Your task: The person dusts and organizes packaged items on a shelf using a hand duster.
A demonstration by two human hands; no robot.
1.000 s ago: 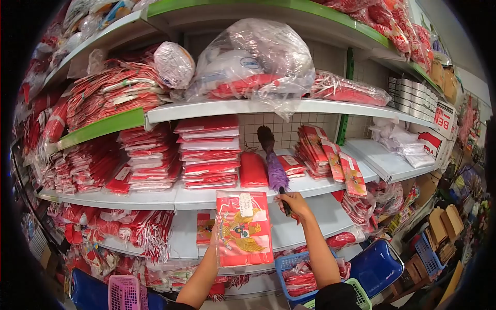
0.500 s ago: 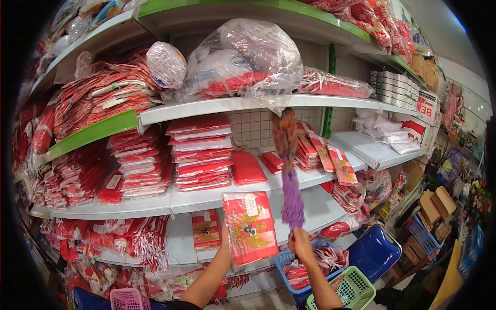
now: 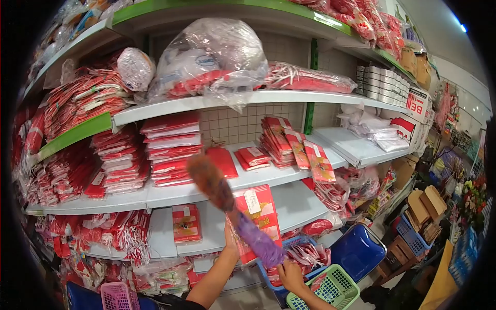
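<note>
My left hand (image 3: 231,242) grips a red plastic-wrapped packet (image 3: 267,209) by its left edge. The packet carries a gold emblem and a white label, and it stands nearly upright in front of the lower shelf. In my right hand (image 3: 292,275) is a feather duster (image 3: 256,240), purple near the grip and brown-orange toward the tip. It slants up and left across the packet, overlapping it in this view, and its tip is blurred. A similar pack (image 3: 186,223) lies on the lower shelf, left of my left hand.
Stacked red-and-white packets (image 3: 171,150) fill the middle shelf (image 3: 201,188). A large clear bag (image 3: 212,57) sits on the shelf above. At lower right are a blue basket (image 3: 268,279) holding red-and-white packets, a green basket (image 3: 338,289) and a blue tub (image 3: 358,251).
The feather duster has swung from upright down to the left, now crossing in front of the packet. My right hand has dropped lower. The view has shifted slightly right.
</note>
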